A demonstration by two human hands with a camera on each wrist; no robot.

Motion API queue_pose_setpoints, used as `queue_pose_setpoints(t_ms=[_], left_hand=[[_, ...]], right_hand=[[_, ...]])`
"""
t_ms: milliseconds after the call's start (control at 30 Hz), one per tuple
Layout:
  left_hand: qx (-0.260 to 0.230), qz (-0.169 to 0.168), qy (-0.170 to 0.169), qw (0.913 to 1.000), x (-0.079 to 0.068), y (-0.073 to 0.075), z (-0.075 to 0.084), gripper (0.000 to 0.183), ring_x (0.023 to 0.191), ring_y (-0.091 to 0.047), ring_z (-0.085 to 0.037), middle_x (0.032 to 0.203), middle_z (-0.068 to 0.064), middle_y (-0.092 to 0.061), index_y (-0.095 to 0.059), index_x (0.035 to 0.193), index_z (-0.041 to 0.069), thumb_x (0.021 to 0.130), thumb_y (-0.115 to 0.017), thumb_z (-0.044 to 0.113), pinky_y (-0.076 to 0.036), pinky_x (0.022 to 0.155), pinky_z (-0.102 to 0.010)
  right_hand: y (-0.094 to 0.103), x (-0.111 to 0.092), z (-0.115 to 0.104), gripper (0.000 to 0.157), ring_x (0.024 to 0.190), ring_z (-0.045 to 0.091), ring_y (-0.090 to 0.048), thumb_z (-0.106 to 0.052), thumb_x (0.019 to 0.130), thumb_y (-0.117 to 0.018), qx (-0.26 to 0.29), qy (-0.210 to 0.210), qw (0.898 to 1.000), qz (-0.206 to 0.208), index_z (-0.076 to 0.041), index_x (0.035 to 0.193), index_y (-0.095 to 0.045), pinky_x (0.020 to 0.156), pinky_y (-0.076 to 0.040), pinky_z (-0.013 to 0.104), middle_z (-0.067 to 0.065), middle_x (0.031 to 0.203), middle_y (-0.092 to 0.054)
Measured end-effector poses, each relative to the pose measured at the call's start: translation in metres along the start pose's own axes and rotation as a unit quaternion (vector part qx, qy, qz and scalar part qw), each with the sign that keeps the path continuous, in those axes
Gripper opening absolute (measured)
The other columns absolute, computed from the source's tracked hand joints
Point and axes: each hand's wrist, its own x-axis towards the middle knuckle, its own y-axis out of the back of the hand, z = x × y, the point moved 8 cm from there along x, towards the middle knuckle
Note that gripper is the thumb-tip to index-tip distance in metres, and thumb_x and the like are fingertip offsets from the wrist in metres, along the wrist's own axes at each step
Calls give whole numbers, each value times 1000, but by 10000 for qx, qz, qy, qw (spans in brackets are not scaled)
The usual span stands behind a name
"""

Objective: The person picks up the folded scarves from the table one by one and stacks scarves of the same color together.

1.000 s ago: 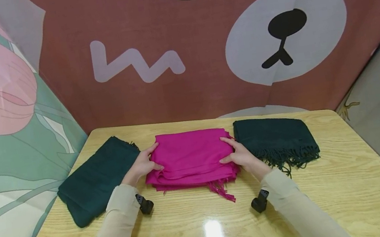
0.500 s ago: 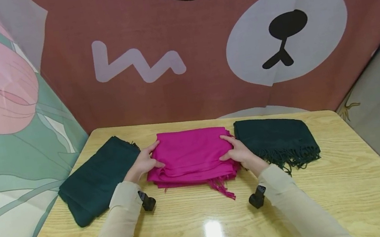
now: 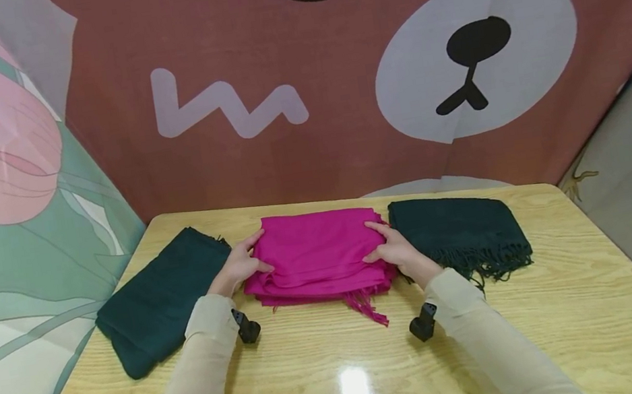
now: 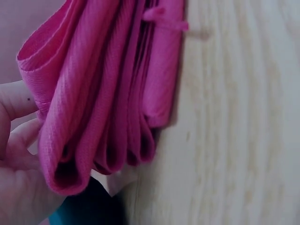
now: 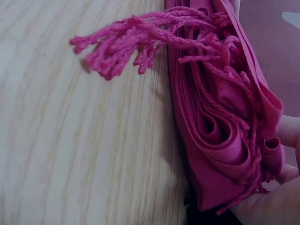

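Note:
A bright pink fringed scarf (image 3: pixel 317 244), folded into a thick rectangle, lies at the middle of the table's far side. My left hand (image 3: pixel 237 263) grips its left end, thumb on the near top edge and fingers toward the back. At the opposite end, my right hand (image 3: pixel 399 249) holds it the same way. Stacked loops of the folds (image 4: pixel 70 140) show beside the left hand in the left wrist view. Twisted fringe (image 5: pixel 126 40) spills from the near side onto the wood in the right wrist view. Fingertips under the scarf are hidden.
A dark green folded cloth (image 3: pixel 166 301) lies slantwise to the left. To the right lies a dark green fringed scarf (image 3: pixel 455 224), close to my right hand. The light wooden table (image 3: pixel 296 390) ends at a patterned fabric backdrop (image 3: pixel 340 152).
Both hands and the pink scarf have shifted slightly away toward the table's far edge. Its near edge and fringe sit a little farther back. The two dark green cloths have stayed put.

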Motion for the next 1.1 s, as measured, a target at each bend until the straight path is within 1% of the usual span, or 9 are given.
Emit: queue_pose_setpoints(t_ms=[67, 200, 400, 700, 900, 1100], left_hand=[[-90, 27, 29, 10000, 1, 0, 1, 91, 132, -20, -34, 149, -16, -16, -20, 146, 16, 73, -67, -9, -32, 100, -42], [-118, 23, 87, 9999, 2, 1, 1, 91, 132, -21, -34, 148, -17, -16, -20, 146, 17, 73, -67, -8, -32, 100, -42], [-206, -96, 81, 9997, 7, 3, 0, 90, 131, -24, -34, 148, -18, -15, -20, 146, 16, 73, -66, -8, -37, 97, -42], [-339, -114, 82, 9993, 10, 2, 2, 89, 130, -26, -33, 149, -16, -15, -20, 146, 18, 75, -66, -7, -37, 96, -40], [-419, 26, 63, 9991, 14, 2, 1, 89, 127, -30, -32, 148, -16, -17, -21, 146, 17, 74, -66, -9, -41, 92, -37], [-439, 204, 26, 9988, 18, 3, -1, 89, 125, -32, -32, 147, -17, -21, -20, 146, 13, 74, -66, -10, -41, 91, -35]], right_hand=[[1, 1, 0, 81, 132, 34, -16, 5, 75, -66, 14, 13, 10000, 10, -14, 144, -27, 103, -25, 47, 17, 148, -13], [1, 2, 0, 82, 132, 33, -16, 6, 75, -67, 51, -11, 10000, 9, -14, 144, -27, 103, -25, 47, 16, 148, -13], [1, 3, -2, 81, 133, 32, -16, 5, 75, -66, 129, -65, 9999, 31, -15, 144, -28, 103, -26, 47, 15, 149, -13], [3, 5, -4, 81, 133, 32, -15, 4, 75, -66, 90, -95, 9999, 98, -15, 144, -28, 103, -26, 47, 15, 149, -12], [4, 8, -4, 80, 132, 32, -16, 5, 76, -65, 96, -48, 9999, 134, -14, 144, -28, 102, -28, 46, 16, 148, -13], [3, 12, -4, 80, 132, 32, -16, 5, 76, -66, 74, -34, 9998, 179, -14, 144, -28, 103, -27, 46, 16, 148, -14]])
